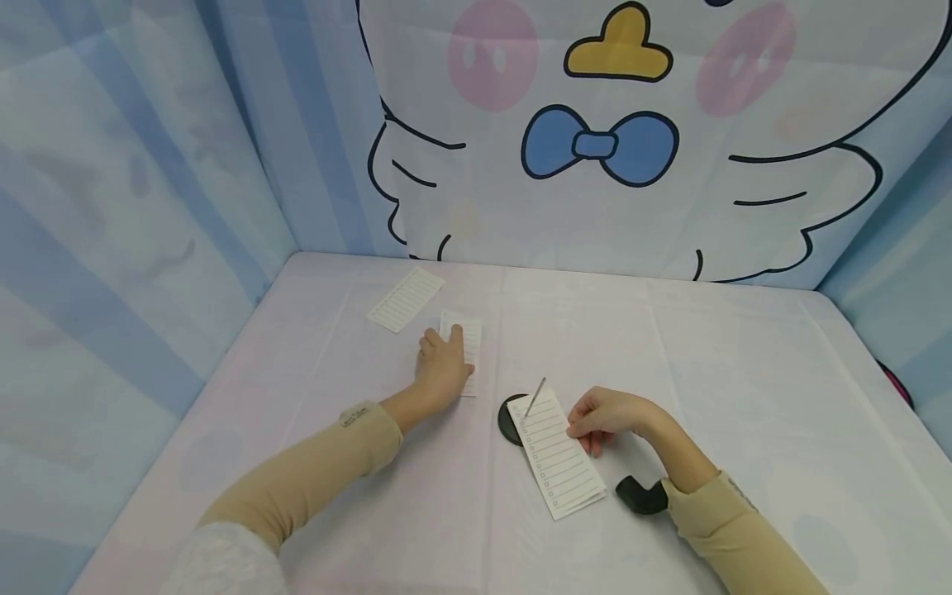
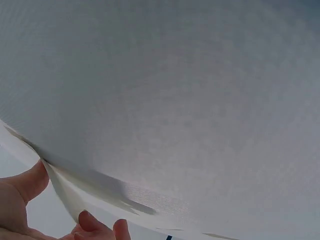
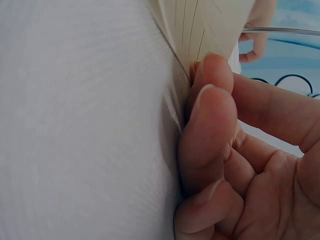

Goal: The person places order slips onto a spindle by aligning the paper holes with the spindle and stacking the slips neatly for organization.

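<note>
My left hand (image 1: 444, 368) reaches over a lined paper slip (image 1: 472, 337) lying on the table. Its thumb (image 2: 37, 177) meets the paper's bent-up edge in the left wrist view, and the fingers lie on the other side. At the centre, a small stack of lined checklist slips (image 1: 564, 463) leans over a paper spike. The thin metal rod (image 1: 535, 397) stands at the slips' upper end, and the round black base (image 1: 507, 423) is partly hidden beneath. With thumb and fingertips my right hand (image 1: 611, 411) pinches the stack's right edge; fingertips (image 3: 215, 117) show up close in the right wrist view.
Another lined slip (image 1: 405, 299) lies tilted at the table's back left. A black bent piece (image 1: 641, 496) sits by the right cuff. The pale table cloth (image 1: 744, 397) meets a printed curtain (image 1: 595, 223) at the back, with blue curtains at both sides.
</note>
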A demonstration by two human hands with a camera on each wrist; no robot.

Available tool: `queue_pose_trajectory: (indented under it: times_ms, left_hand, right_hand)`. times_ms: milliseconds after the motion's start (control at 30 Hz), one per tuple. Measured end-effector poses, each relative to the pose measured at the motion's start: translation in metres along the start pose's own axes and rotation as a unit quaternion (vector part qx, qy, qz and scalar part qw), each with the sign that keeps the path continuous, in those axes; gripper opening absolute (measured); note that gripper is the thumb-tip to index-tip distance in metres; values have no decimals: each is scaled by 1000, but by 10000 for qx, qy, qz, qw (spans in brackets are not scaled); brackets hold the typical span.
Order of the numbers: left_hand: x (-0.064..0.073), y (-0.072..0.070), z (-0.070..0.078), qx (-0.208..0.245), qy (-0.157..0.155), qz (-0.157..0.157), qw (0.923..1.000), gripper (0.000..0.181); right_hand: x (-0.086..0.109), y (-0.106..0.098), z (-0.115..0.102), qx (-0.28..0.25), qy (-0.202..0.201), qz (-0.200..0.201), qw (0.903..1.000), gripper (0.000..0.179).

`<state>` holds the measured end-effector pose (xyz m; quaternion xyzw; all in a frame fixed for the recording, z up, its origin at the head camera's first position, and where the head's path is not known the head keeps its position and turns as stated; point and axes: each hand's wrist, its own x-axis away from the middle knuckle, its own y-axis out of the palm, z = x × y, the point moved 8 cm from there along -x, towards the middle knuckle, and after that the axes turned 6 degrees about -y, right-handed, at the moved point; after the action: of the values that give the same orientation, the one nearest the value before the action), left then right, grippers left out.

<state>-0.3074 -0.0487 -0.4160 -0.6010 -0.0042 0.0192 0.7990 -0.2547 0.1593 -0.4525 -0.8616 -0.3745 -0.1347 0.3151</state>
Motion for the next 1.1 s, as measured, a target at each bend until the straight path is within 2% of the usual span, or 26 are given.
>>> queue_pose_trajectory:
  times_ms: [133, 367, 667, 867, 967, 1100]
  left_hand:
    - [0, -2, 1, -50, 123, 130, 9998, 50]
    - [0, -6, 5, -606, 401, 352, 9967, 48]
    - [-2, -15, 9, -832, 731, 583, 9921, 25]
    - [-1, -25, 11, -741, 1049, 1001, 9867, 7]
    - [0, -28, 12, -636, 1140, 1199, 9842, 12]
    - [0, -30, 12, -571, 1095, 1384, 9826, 32]
  right_hand:
    - [0, 0, 0, -15, -14, -12, 10000, 18]
    - [0, 0, 0, -13, -32, -10, 10000, 19]
    - [0, 1, -1, -93, -141, -57, 9998, 21]
    - [0, 1, -1, -84, -132, -61, 9999, 20]
    - [0, 1, 0, -92, -117, -56, 9999, 20]
    - [0, 1, 0, -86, -107, -51, 9999, 20]
